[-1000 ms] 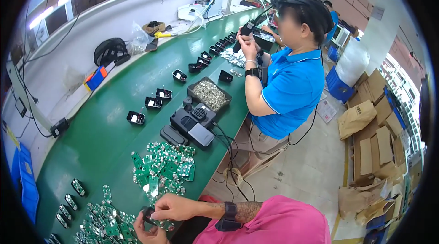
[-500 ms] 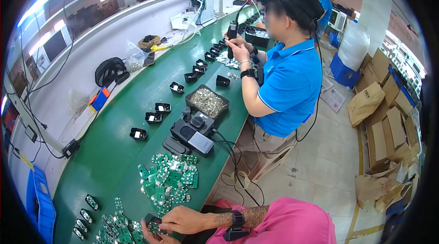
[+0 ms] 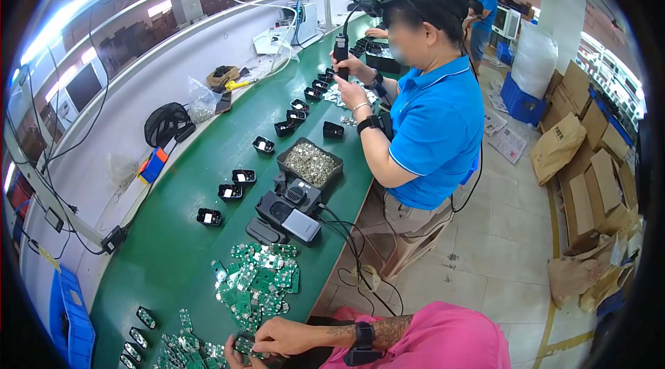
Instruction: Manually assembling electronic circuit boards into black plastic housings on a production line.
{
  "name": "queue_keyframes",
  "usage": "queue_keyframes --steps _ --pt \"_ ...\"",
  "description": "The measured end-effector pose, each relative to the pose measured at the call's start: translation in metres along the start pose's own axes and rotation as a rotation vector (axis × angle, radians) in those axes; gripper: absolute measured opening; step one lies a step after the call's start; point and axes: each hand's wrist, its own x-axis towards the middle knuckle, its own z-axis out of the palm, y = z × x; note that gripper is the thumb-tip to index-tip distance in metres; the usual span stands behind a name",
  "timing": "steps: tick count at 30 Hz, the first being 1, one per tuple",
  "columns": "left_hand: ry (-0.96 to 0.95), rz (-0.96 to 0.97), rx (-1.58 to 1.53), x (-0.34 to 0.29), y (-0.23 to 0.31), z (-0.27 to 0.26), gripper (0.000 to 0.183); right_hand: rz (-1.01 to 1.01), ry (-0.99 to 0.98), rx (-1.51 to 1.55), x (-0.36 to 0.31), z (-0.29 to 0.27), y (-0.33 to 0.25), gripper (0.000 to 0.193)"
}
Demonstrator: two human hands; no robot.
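Note:
Both my hands meet at the lower edge of the view, around a small black housing with a green circuit board in it. My left hand holds it from below and is partly cut off by the picture's edge. My right hand is closed, its fingers pinching at the piece's right side. A heap of green circuit boards lies just beyond my hands. Another pile of boards lies to their left. Beside that pile, several black housings with boards stand in a slanted row.
Black housings stand spaced along the green bench. A tray of small metal parts sits behind a black device with cables. A co-worker in blue holds a black tool. Cardboard boxes stand at right.
The piece in my hands now shows more of its green board, where its dark side showed before. My head view has shifted slightly. The co-worker's hands and tool are a little lower toward the bench.

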Motion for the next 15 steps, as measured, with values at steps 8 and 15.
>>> queue_keyframes --steps 8,15 --pt "0.082 0.151 0.089 -0.005 0.018 0.009 0.048 0.025 0.046 -0.022 0.001 0.002 0.004 0.029" --pt "-0.062 0.020 -0.104 0.002 -0.020 -0.003 0.050 -0.014 0.118 -0.220 0.008 0.007 0.016 0.030"
